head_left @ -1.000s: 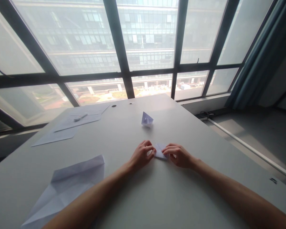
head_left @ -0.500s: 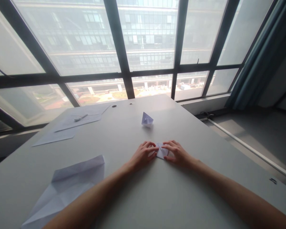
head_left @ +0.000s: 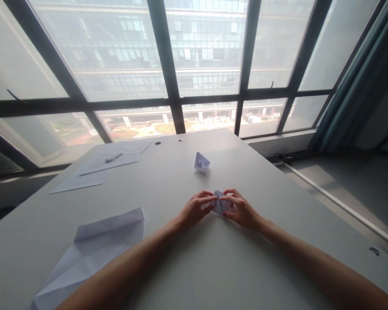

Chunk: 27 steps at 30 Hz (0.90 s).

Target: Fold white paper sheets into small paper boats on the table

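A small piece of folded white paper [head_left: 218,208] is between my two hands, just above or on the table. My left hand [head_left: 198,208] pinches its left side, thumb below and fingers on top. On the right side, my right hand [head_left: 242,210] grips it in the same way, fingertips close to the middle fold. A dark slit runs down the paper's centre between the fingertips. Beyond the hands stands a folded paper boat [head_left: 202,162] with a pointed peak.
A large creased sheet [head_left: 106,241] lies left of my left forearm, which covers part of it. Farther back at the left are flat white sheets [head_left: 93,180] with a small white object [head_left: 113,157] on top. Windows [head_left: 207,51] rise behind the white table [head_left: 161,181].
The folded paper has been lifted or opened a little, and its centre slit now looks wider and darker. The whole view has shifted slightly, with things appearing a bit farther right.
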### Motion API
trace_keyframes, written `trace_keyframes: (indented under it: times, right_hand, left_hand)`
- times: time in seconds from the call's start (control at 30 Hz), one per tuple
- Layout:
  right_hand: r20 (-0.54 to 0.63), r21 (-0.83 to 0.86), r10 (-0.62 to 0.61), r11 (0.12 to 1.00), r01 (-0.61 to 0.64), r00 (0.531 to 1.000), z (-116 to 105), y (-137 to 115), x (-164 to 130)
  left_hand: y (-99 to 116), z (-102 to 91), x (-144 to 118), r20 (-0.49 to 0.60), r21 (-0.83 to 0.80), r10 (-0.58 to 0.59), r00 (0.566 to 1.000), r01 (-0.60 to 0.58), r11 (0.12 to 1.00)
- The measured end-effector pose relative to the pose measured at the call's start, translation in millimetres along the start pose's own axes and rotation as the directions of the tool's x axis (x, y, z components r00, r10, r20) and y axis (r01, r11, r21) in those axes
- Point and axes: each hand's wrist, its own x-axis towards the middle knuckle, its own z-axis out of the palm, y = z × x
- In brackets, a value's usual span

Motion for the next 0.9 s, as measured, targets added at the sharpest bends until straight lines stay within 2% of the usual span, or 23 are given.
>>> trace_keyframes:
  times: [0.13,0.2,0.3,0.4,0.53,0.67,0.9]
  right_hand:
    - [-0.082,0.195,0.105,0.977,-0.088,0.991,4.1,-0.7,4.8]
    - [-0.046,0.298,0.177,0.942,-0.156,0.983,4.9,-1.3,10.3]
    - [0.077,0.385,0.228,0.891,-0.240,0.971,5.6,-5.2,24.1]
    - [0.073,0.422,0.284,0.860,-0.288,0.956,9.4,-9.7,41.4]
    - [0.092,0.477,0.330,0.814,-0.332,0.940,22.1,-9.3,55.3]
    - [0.097,0.475,0.305,0.823,-0.313,0.947,33.1,-4.9,52.9]
    - [0.107,0.478,0.275,0.828,-0.292,0.955,32.8,-4.1,50.2]
  left_hand:
    - [5.3,-2.9,-0.3,-0.038,-0.217,-0.018,0.999,0.009,0.976]
    - [6.9,-3.2,0.6,-0.048,-0.322,-0.046,0.998,0.029,0.946]
    - [5.6,-2.1,2.7,-0.062,-0.451,-0.145,0.988,0.102,0.887]
    - [1.0,-1.3,3.3,-0.048,-0.546,-0.293,0.955,0.221,0.808]
    - [-3.2,-2.8,1.1,-0.016,-0.591,-0.421,0.907,0.331,0.736]
    - [1.8,-5.6,0.1,0.000,-0.606,-0.422,0.907,0.336,0.721]
    - [8.5,-10.1,2.7,0.076,-0.550,-0.428,0.901,0.396,0.735]
